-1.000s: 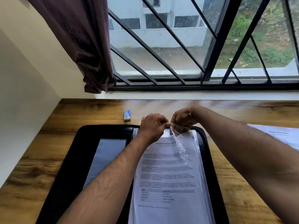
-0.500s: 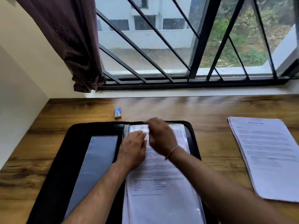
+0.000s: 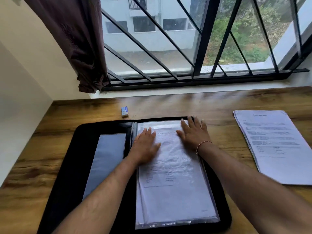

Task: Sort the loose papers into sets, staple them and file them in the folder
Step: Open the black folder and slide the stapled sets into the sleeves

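Left hand (image 3: 145, 146) and right hand (image 3: 194, 132) flat on sleeved papers (image 3: 175, 191) in open black folder (image 3: 70, 166).

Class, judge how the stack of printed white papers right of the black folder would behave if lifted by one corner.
The stack of printed white papers may droop: the sheets look thin. Its fanned edges suggest loose sheets that may slide. Pushed, it may glide on the smooth wooden desk.

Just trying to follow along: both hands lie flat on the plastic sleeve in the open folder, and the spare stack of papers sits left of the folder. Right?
Not quite. In the head view the stack of papers lies right of the folder, not left. The left hand and right hand do lie flat on the plastic sleeve.
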